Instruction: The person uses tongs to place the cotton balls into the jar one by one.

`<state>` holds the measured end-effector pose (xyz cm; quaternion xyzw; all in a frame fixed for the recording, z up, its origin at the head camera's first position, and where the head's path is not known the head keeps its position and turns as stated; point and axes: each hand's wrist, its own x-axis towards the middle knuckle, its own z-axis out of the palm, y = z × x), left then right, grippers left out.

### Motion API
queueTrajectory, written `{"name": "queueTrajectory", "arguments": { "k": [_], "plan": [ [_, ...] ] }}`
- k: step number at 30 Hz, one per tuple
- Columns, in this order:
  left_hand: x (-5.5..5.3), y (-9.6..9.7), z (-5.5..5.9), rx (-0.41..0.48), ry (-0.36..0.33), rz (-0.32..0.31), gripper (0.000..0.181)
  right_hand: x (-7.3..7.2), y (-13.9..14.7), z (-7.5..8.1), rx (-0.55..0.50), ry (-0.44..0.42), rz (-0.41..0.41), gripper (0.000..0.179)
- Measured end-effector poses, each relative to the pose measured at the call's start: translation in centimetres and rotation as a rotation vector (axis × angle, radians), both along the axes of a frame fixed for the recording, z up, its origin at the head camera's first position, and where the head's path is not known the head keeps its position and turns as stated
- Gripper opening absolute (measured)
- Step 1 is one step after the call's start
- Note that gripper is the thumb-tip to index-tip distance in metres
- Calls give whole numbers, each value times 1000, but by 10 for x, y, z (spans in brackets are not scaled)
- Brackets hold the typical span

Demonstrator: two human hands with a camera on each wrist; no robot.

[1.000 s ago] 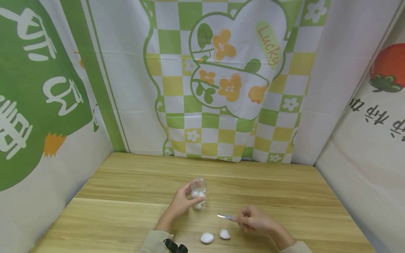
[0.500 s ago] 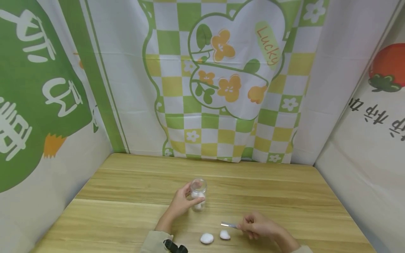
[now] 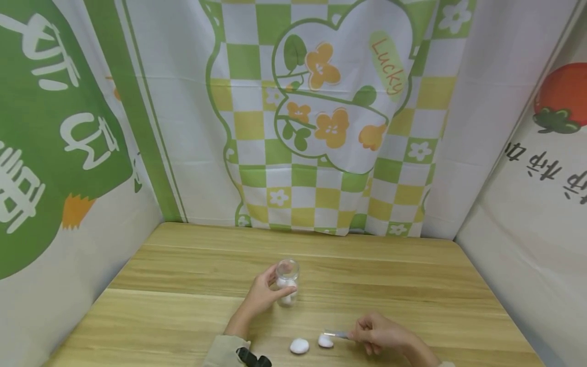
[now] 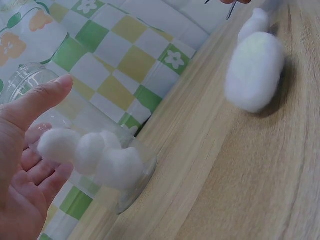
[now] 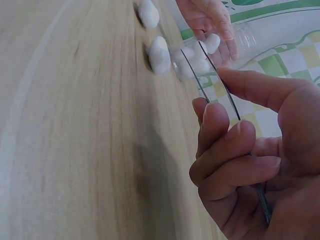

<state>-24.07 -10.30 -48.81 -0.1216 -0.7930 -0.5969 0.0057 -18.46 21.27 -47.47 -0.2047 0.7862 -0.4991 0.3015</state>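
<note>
My left hand (image 3: 264, 293) holds a clear open-topped jar (image 3: 288, 270) upright on the table, thumb on one side and fingers round the other. Inside the jar lie several white cotton balls (image 4: 95, 155). Metal tweezers (image 3: 337, 334) are pinched in my right hand (image 3: 378, 331); in the right wrist view their two tips stand apart with nothing between them. From the head view the tips overlap the nearer cotton ball (image 3: 325, 341) on the table. Left of it sits a second cotton ball (image 3: 299, 346).
The wooden table (image 3: 206, 260) meets a checkered green and yellow curtain (image 3: 302, 188) at the back. Printed cloth walls stand at left and right. A black strap device (image 3: 253, 358) sits on the left sleeve.
My right hand has come down toward the near edge with the tweezers, their tips now over the right cotton ball. The left hand and jar stay in place.
</note>
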Motion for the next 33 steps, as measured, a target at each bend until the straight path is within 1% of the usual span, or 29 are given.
{"name": "queueTrajectory", "arguments": {
  "k": [5, 12, 17, 21, 29, 33],
  "plan": [
    [-1, -1, -3, -5, -7, -11, 81, 3, 5, -1, -3, -41, 17, 47],
    [-2, -1, -4, -15, -8, -17, 80, 5, 8, -2, -28, -82, 75, 48],
    [-2, -1, -4, -11, 0, -25, 78, 6, 9, -5, -34, -102, 82, 49],
    [-1, -1, -4, -13, 7, -29, 78, 7, 9, -6, -31, -105, 68, 50],
    [-1, -1, -4, -11, 3, -19, 79, 8, 10, -8, 7, -88, -8, 49],
    [-1, -1, -4, -13, 2, -18, 79, 8, 10, -8, 31, -76, -59, 46]
  ]
}}
